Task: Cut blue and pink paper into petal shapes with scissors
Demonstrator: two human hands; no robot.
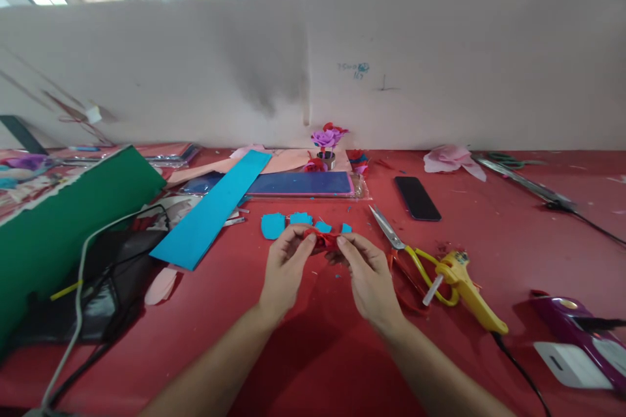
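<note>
A small piece of red paper (327,241) is stretched between my two hands, above the middle of the red table. My left hand (287,267) pinches its left end between thumb and fingers. The right end is pinched the same way by my right hand (372,273). Just beyond my fingers lie several cut blue pieces (272,226) in a row. Yellow-handled scissors (418,260) rest to the right of my right hand, their blades pointing away from me. Beside them lies a yellow glue gun (469,293).
Blue paper strip (210,212) and green sheet (83,234) lie left, near a pale cable. Paper flowers (328,138) stand in a small pot at the back. A phone (417,198), pink paper (452,159) and a purple device (577,326) are on the right.
</note>
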